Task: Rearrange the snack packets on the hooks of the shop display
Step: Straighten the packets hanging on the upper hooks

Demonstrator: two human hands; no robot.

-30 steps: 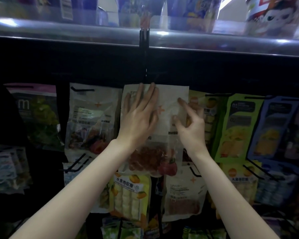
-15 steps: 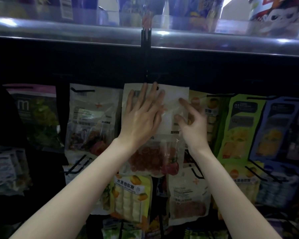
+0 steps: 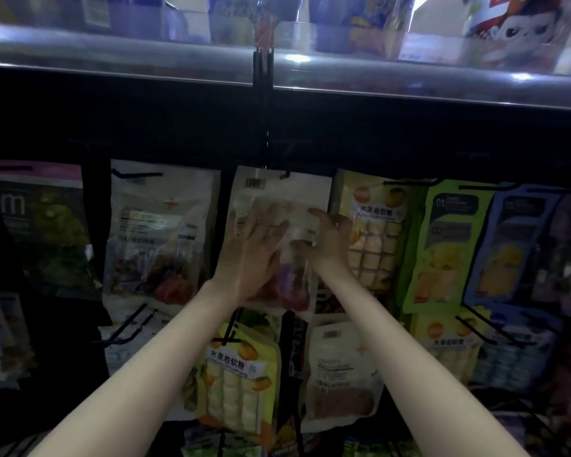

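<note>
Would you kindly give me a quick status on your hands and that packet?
Left hand flat on white clear-window snack packet. Right hand at its right edge, grip blurred. Packet on black hook. Nothing in the way.

Tight room around the white packet (image 3: 282, 192) on its black hook (image 3: 286, 171): yellow candy packet (image 3: 374, 225) touching at right, clear-window packet (image 3: 160, 225) just beside at left, metal shelf edge (image 3: 119, 61) overhead, dark open band between.
</note>
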